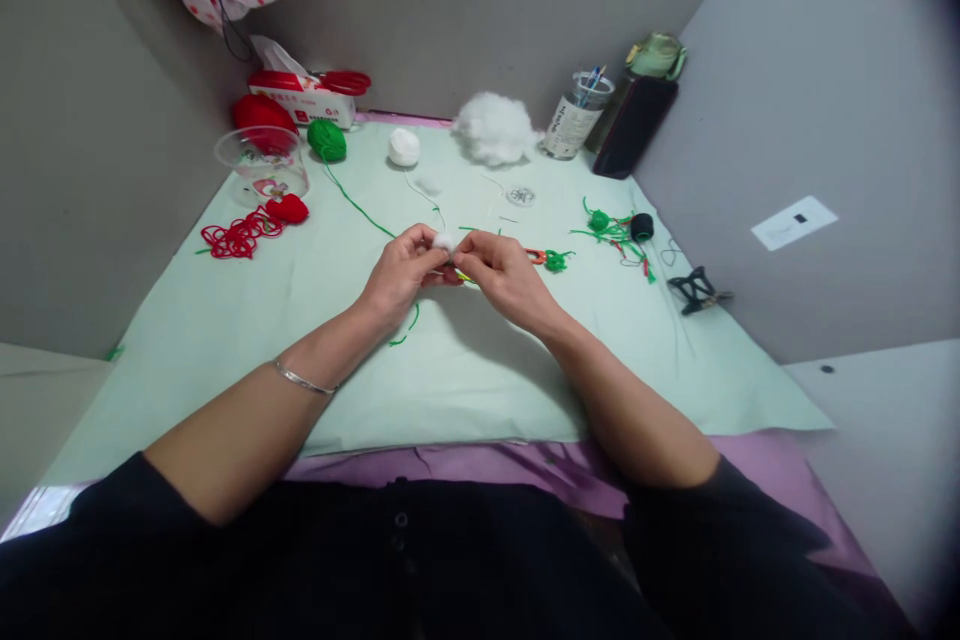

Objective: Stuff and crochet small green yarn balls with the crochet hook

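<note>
My left hand (399, 272) and my right hand (504, 272) meet over the middle of the table, fingers closed in a pinch. Between the fingertips is a small white fluffy tuft (445, 242), which looks like stuffing; the fingers partly cover it. A bit of yellow (466, 277) shows under the right fingers, its kind too hidden to tell. White yarn runs from a white yarn ball (404, 148) towards the hands, and green yarn comes from a green ball (327, 141). Just right of my right hand lie an orange-handled tool (535, 257) and a small green yarn piece (556, 261).
White stuffing (495, 128) sits at the back, beside a cup with pens (577, 115) and a dark phone (636, 127). Left are a clear plastic bowl (259, 165), red yarn (238, 238) and a tissue box (304, 102) with red scissors (345, 82). Green scraps (598, 220) lie right.
</note>
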{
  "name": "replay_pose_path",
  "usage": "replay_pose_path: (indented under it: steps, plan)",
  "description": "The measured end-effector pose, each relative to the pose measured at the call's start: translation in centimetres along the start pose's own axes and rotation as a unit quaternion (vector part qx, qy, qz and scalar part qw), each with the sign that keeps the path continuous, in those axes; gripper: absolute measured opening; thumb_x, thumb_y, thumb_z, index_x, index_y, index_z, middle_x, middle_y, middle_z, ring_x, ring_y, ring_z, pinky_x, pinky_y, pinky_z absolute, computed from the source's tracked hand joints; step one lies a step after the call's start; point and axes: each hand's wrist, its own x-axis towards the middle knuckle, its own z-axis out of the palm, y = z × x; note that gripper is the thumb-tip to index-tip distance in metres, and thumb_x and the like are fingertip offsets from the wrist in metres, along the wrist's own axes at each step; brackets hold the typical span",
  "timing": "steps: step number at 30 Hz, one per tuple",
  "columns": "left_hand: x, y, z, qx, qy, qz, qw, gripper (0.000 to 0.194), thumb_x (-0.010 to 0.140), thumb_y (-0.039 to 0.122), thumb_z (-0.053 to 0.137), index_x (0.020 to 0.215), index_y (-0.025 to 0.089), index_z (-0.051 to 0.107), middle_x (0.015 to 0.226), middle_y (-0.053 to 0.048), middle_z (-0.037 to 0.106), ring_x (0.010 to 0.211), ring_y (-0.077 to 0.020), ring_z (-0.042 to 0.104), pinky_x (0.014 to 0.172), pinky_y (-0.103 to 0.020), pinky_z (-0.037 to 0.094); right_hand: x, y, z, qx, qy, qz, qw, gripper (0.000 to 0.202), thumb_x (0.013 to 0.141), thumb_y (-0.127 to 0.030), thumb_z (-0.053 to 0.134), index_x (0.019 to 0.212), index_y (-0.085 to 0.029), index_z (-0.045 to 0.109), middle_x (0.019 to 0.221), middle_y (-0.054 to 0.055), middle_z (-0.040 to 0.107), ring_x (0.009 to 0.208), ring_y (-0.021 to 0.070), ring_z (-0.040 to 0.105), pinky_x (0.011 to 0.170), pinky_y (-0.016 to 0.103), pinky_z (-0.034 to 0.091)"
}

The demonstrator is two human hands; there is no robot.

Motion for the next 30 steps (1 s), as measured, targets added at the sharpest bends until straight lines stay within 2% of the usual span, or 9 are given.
replay_pose_path:
  steps: [6,10,13,16,20,24,30]
  plan:
    - [-0.1,-0.1,0.3,0.032,0.023,0.042,0.998,0.014,0.073,0.014,0.067,0.083,0.019,0.06,0.071,0.004,0.061,0.06,-0.0111,0.059,0.061,-0.025,0.056,-0.3,0.0,1.0,0.042,-0.021,0.005,0.999,0.014,0.086,-0.026,0.054,0.073,-0.02,0.052,0.06,-0.005,0.043,0.059,0.0119,0.035,0.058,0.028,0.025]
    - [-0.4,-0.4,0.5,0.06,0.052,0.106,0.991,0.027,0.075,0.011,0.065,0.095,0.023,0.053,0.087,0.003,0.061,0.071,-0.0118,0.063,0.069,-0.026,0.057,0.4,0.5,0.9,0.131,0.001,0.035,0.991,0.036,0.089,-0.047,0.06,0.066,-0.019,0.054,0.059,-0.005,0.043,0.058,0.0106,0.034,0.056,0.028,0.025]
    - [-0.7,-0.7,0.6,0.099,0.054,0.16,0.981,0.029,0.079,0.012,0.066,0.097,0.025,0.047,0.09,0.002,0.059,0.08,-0.0127,0.064,0.073,-0.026,0.056,0.7,0.7,0.6,0.133,0.017,0.038,0.99,0.05,0.082,-0.064,0.067,0.066,-0.018,0.059,0.062,-0.002,0.054,0.06,0.0109,0.041,0.058,0.028,0.029]
    - [-1.0,-0.6,0.6,0.101,0.033,0.16,0.981,0.027,0.083,0.015,0.068,0.096,0.024,0.047,0.092,0.002,0.058,0.082,-0.0127,0.064,0.075,-0.027,0.056,0.8,0.9,0.3,0.124,0.016,0.043,0.991,0.054,0.076,-0.069,0.073,0.066,-0.018,0.061,0.066,0.001,0.064,0.062,0.0121,0.048,0.06,0.028,0.034]
    - [-1.3,0.3,0.5,0.06,-0.002,0.144,0.988,0.024,0.084,0.015,0.069,0.097,0.023,0.051,0.094,0.001,0.059,0.084,-0.013,0.065,0.082,-0.029,0.059,0.8,1.0,0.0,0.129,0.023,0.047,0.99,0.052,0.073,-0.067,0.076,0.066,-0.018,0.062,0.067,0.002,0.067,0.064,0.0137,0.053,0.061,0.028,0.037]
    - [-1.1,0.7,0.0,0.004,-0.027,0.097,0.995,0.014,0.089,0.024,0.067,0.096,0.021,0.055,0.093,0.0,0.06,0.084,-0.0142,0.066,0.083,-0.033,0.061,0.7,1.3,-0.3,0.092,0.042,0.04,0.994,0.048,0.077,-0.062,0.074,0.065,-0.018,0.062,0.057,-0.003,0.054,0.056,0.0103,0.039,0.055,0.027,0.026]
    - [-0.6,0.1,-0.2,0.024,-0.027,0.104,0.994,0.026,0.084,0.026,0.076,0.097,0.021,0.054,0.092,0.001,0.062,0.082,-0.0134,0.067,0.082,-0.033,0.061,0.7,1.6,-0.3,0.06,0.049,0.045,0.996,0.036,0.084,-0.049,0.07,0.068,-0.018,0.06,0.057,-0.004,0.051,0.056,0.0104,0.036,0.055,0.027,0.026]
